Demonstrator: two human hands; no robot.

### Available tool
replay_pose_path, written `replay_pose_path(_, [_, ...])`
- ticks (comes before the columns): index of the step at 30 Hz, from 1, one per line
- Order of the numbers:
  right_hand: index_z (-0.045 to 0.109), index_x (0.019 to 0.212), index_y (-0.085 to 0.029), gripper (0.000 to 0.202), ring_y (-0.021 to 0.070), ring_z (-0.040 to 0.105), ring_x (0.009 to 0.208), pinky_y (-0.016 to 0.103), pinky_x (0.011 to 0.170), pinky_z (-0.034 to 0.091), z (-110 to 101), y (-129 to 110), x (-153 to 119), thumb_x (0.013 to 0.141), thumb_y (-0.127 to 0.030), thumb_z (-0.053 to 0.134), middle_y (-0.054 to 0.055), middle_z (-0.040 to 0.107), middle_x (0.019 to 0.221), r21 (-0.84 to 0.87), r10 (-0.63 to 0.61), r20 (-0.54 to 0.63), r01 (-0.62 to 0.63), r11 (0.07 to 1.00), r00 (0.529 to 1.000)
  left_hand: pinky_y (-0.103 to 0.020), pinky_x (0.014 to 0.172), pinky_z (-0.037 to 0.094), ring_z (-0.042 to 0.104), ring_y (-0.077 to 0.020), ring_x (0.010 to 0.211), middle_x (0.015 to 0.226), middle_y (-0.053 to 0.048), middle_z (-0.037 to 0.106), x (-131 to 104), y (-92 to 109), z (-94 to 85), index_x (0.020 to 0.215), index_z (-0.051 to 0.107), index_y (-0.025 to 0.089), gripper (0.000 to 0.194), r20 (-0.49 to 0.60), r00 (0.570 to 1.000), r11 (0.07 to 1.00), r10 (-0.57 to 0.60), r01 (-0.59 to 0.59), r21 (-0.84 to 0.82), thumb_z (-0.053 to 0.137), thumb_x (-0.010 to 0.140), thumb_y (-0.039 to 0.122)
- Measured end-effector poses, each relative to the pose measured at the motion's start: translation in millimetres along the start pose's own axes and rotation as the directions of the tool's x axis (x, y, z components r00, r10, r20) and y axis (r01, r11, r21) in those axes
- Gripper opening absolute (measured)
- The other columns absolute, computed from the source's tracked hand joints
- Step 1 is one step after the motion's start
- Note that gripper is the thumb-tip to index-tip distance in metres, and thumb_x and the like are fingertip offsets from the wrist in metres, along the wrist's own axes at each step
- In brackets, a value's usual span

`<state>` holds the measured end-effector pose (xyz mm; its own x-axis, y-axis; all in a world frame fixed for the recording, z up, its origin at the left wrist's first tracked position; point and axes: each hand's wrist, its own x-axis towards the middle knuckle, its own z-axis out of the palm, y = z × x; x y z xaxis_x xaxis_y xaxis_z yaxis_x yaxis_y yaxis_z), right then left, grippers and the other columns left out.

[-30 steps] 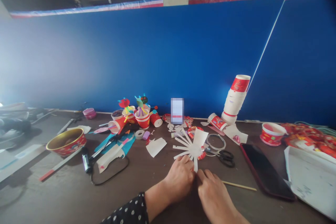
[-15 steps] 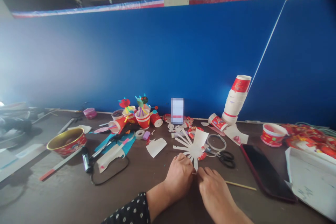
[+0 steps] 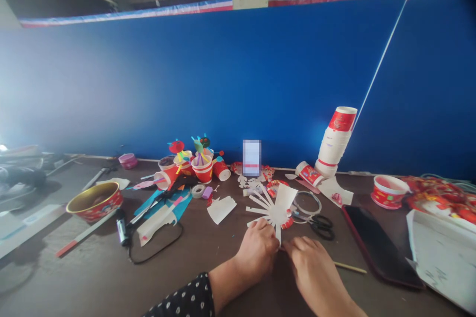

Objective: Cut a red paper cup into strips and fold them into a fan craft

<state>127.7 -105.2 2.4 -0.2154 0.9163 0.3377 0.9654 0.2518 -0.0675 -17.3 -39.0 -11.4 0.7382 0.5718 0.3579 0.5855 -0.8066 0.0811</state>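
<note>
A white paper cup cut into strips [image 3: 278, 214] lies fanned out flat in front of me, with one wider panel standing up at the back. My left hand [image 3: 260, 247] is closed, its fingertips pinching the end of the strip nearest me. My right hand [image 3: 310, 265] sits just beside it, fingers bent and pressed down near the same strip end. From under this hand a thin wooden stick [image 3: 350, 267] sticks out to the right; its other end is hidden by my fingers. Black-handled scissors [image 3: 323, 228] lie to the right of the cut cup.
A dark phone [image 3: 381, 247] and a white tray [image 3: 442, 257] lie right. Stacked paper cups [image 3: 332, 148] lean at the back. Several decorated cups [image 3: 203, 173], a roll of tape [image 3: 198, 190], a glue gun [image 3: 122, 228] with its cord and a gold-lined bowl [image 3: 94, 203] are left.
My right hand has shifted slightly right, covering more of the wooden stick. My left hand stays at the strip end. The cut cup remains nearly where it was.
</note>
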Motion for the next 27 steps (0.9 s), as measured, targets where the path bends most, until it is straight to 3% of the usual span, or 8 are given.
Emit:
replay_pose_path(3, [0.068,0.08,-0.022,0.026,0.0169,0.053,0.074,0.029,0.067,0.031,2.8,-0.8,1.4,0.078,-0.003,0.05,0.002,0.064,0.074,0.009,0.002,-0.038,-0.002,1.0,0.999,-0.031,0.064,0.036,0.049,-0.02,0.078,0.076,-0.005,0.058,0.5,-0.1,-0.7,0.068,0.057,0.015,0.007,0.01,1.0,1.0,-0.003,0.003,-0.001,0.054,0.075,0.015])
replay_pose_path(6, [0.065,0.071,-0.021,0.028,0.0162,0.053,0.072,0.028,0.066,0.032,8.5,-2.6,3.8,0.081,-0.003,0.046,0.002,0.063,0.074,0.004,0.032,0.025,-0.032,0.999,0.999,-0.031,0.064,0.037,0.049,-0.0199,0.077,0.075,-0.006,0.057,-0.1,1.3,-1.3,0.067,0.056,0.014,0.008,0.007,1.0,1.0,0.003,-0.003,0.006,0.052,0.075,0.013])
replay_pose_path(12, [0.063,0.075,-0.02,0.03,0.0154,0.056,0.072,0.027,0.066,0.035,12.2,-4.0,5.5,0.084,-0.003,0.04,0.002,0.063,0.077,0.029,0.092,0.122,-0.096,0.995,0.988,-0.032,0.068,0.04,0.05,-0.0204,0.078,0.076,-0.006,0.058,-2.1,4.9,-5.1,0.068,0.056,0.014,0.006,0.03,0.999,0.999,-0.016,0.017,-0.042,0.052,0.072,0.012])
replay_pose_path(18, [0.064,0.072,-0.019,0.027,0.0176,0.058,0.067,0.028,0.058,0.037,16.6,-15.4,2.1,0.076,0.003,0.049,0.002,0.064,0.074,-0.171,0.0,0.014,0.002,0.985,1.0,-0.028,0.074,0.042,0.052,-0.0169,0.079,0.077,-0.004,0.06,-3.1,-3.4,-3.9,0.068,0.06,0.015,0.013,0.071,0.995,0.982,-0.066,0.077,-0.172,0.05,0.073,0.007])
replay_pose_path(23, [0.062,0.072,-0.016,0.028,0.0202,0.057,0.061,0.031,0.053,0.041,26.3,-23.7,-3.5,0.071,0.008,0.047,0.005,0.06,0.069,-0.255,-0.071,-0.077,0.05,0.966,0.994,-0.027,0.073,0.043,0.053,-0.0167,0.078,0.077,-0.004,0.061,-5.4,-10.2,-7.2,0.07,0.063,0.016,0.013,0.074,0.997,0.981,0.015,0.0,-0.193,0.052,0.074,0.012])
replay_pose_path(27, [0.063,0.073,-0.015,0.029,0.0208,0.057,0.062,0.032,0.055,0.042,28.6,-24.7,-7.4,0.069,0.01,0.047,0.006,0.059,0.07,-0.261,-0.069,-0.051,0.053,0.964,0.996,-0.026,0.071,0.044,0.054,-0.0159,0.074,0.074,-0.003,0.062,-4.9,-10.7,-9.9,0.065,0.063,0.016,0.015,0.093,0.995,0.984,0.043,-0.026,-0.176,0.05,0.067,0.007])
